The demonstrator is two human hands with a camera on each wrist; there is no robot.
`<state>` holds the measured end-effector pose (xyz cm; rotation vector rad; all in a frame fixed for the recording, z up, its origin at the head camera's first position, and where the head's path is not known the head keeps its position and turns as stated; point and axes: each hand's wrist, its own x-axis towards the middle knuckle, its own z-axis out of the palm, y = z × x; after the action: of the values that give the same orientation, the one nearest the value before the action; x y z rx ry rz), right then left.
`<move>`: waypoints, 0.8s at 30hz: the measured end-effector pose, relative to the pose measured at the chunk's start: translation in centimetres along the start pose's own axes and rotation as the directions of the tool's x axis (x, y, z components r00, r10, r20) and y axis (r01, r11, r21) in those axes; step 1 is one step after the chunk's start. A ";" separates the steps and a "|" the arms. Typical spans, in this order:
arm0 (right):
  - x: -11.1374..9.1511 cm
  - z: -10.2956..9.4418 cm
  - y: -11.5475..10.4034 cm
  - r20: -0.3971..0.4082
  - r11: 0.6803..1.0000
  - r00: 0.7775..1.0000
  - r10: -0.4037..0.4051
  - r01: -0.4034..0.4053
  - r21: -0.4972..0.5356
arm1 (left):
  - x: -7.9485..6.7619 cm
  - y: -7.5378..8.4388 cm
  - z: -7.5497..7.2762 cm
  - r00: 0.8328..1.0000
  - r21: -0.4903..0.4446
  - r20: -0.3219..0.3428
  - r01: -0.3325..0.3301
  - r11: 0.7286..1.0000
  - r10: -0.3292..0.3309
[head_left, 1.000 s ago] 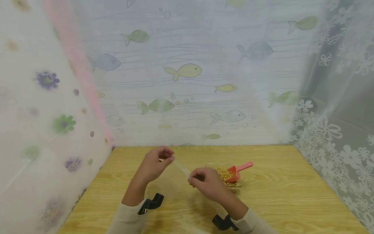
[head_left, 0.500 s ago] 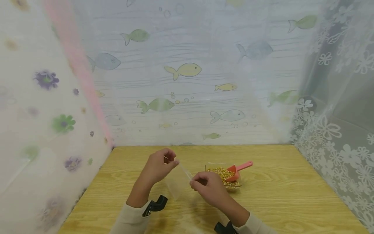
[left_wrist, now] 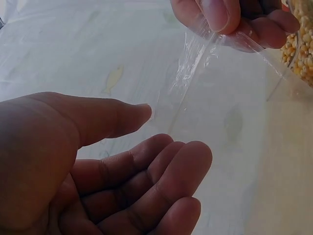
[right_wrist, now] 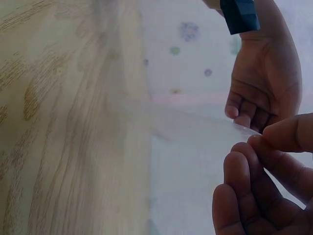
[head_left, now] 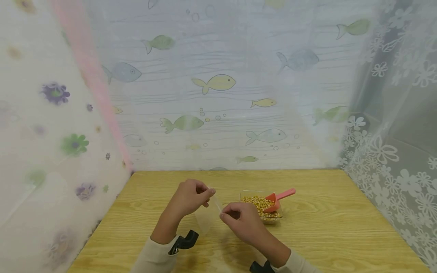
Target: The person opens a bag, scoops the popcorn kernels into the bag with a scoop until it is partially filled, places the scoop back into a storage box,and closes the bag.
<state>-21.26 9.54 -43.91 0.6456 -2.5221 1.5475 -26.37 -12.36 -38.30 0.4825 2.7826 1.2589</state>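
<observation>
A clear plastic bag (head_left: pixel 206 221) hangs between the two hands, its upper edge stretched slantwise. My right hand (head_left: pixel 244 222) pinches one end of that edge between thumb and fingertips; the left wrist view shows the film (left_wrist: pixel 198 61) gathered there. At the other end is my left hand (head_left: pixel 191 199), its fingertips beside the bag's edge. From the left wrist, a gap shows between the left thumb (left_wrist: pixel 124 117) and the loosely bent fingers. The see-through film makes contact there hard to judge.
Behind my right hand stands a clear container (head_left: pixel 273 217) of corn kernels (head_left: pixel 256 203), with a pink scoop (head_left: pixel 274 203) stuck in them. All this is on a wood-grain table (head_left: pixel 324 220). Patterned curtains (head_left: pixel 218 57) enclose the table's back and sides.
My left hand has come right and slightly down, closer to my right hand, so the stretch of bag edge between them is shorter. The right hand has sunk slightly. Container and scoop are unmoved.
</observation>
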 end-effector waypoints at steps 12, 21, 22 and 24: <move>0.0 -0.1 0.0 0.030 1.000 0.999 -0.022 0.022 -0.008 | 0.1 -0.2 0.2 0.997 -0.047 0.073 -0.020 0.999 0.023; 0.1 -0.6 0.0 0.063 0.999 0.997 0.034 -0.035 0.006 | 0.1 0.0 0.5 0.983 -0.068 0.171 -0.049 0.996 0.060; 0.1 -0.6 0.0 0.060 0.999 0.997 0.042 -0.043 0.015 | 0.1 0.1 0.5 0.981 -0.072 0.182 -0.054 0.996 0.066; 0.2 -0.6 0.0 0.056 0.998 0.997 0.058 -0.060 0.032 | 0.0 0.2 0.6 0.976 -0.079 0.204 -0.059 0.995 0.074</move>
<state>-21.46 9.98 -43.59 0.6328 -2.5831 1.6160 -26.26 -11.79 -38.60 0.6662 2.5595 1.2388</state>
